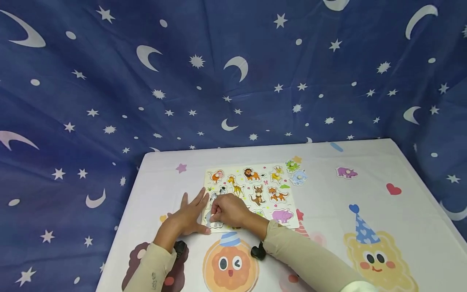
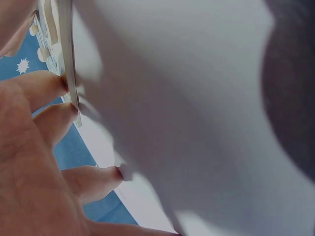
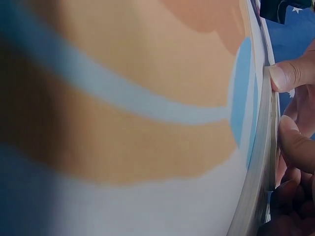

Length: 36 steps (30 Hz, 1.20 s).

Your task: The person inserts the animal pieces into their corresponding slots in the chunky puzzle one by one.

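Note:
A white knobbed animal puzzle board (image 1: pixel 238 168) lies on the table. My right hand (image 1: pixel 231 211) reaches over its lower left part, thumb and curled fingers pinching at a grey animal puzzle piece (image 1: pixel 208 219); the fingers hide most of the grip. Just above is a zebra piece (image 1: pixel 213 197), partly covered. My left hand (image 1: pixel 187 217) is spread at the board's left side, fingers fairly straight. In the left wrist view, two fingertips (image 2: pixel 69 114) touch the board's edge (image 2: pixel 69 59). The right wrist view shows the right thumb (image 3: pixel 295 145) close above the board's edge (image 3: pixel 263 147).
Beside the board's upper right corner lie a green animal piece (image 1: pixel 292 166) and a light blue piece (image 1: pixel 299 177). Farther right is a purple hippo piece (image 1: pixel 346 173). A cartoon-printed cloth (image 1: pixel 310 271) covers the table; a blue star-patterned curtain (image 1: pixel 204 101) hangs behind.

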Tool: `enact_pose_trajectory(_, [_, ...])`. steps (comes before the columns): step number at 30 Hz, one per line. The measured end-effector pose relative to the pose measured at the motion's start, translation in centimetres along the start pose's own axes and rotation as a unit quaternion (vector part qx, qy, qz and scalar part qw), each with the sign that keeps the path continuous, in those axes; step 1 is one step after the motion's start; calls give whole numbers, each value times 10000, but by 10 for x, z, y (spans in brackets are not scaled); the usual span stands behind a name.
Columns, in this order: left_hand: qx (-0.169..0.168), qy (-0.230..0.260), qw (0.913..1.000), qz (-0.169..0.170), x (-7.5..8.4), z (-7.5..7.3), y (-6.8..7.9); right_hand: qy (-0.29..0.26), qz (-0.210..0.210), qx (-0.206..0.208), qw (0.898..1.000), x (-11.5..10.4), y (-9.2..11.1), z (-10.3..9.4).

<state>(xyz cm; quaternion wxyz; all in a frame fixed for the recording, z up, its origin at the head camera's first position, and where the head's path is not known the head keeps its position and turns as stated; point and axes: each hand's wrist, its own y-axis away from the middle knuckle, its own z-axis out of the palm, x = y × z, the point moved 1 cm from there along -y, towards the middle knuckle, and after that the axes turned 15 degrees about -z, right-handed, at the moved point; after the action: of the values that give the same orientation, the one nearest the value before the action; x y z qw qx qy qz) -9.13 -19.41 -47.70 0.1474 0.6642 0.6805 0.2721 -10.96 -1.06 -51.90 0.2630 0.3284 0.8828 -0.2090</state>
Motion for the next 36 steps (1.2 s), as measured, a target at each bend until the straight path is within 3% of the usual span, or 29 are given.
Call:
enact_pose_trajectory(6, [44,52,10000,-9,0,0,-1,22,-37,-78,10000,-5,-1,-2])
enact_pose_trajectory(13, [97,83,9999,4,-1,0,1,415,-53,-283,9987,-7,0,0])
enact_pose_trajectory(22, [101,83,9999,37,-1,3,2,85,9,-313,9995,-6,2,-4])
enact_pose_trajectory(28, [116,88,9999,10,-1,1,1,-329,-61,-51,9994,-1,8,-27])
enact_pose_trajectory(36, [143,120,9998,-72,1,4,-2,-397,81,968,9945,21,32,-87])
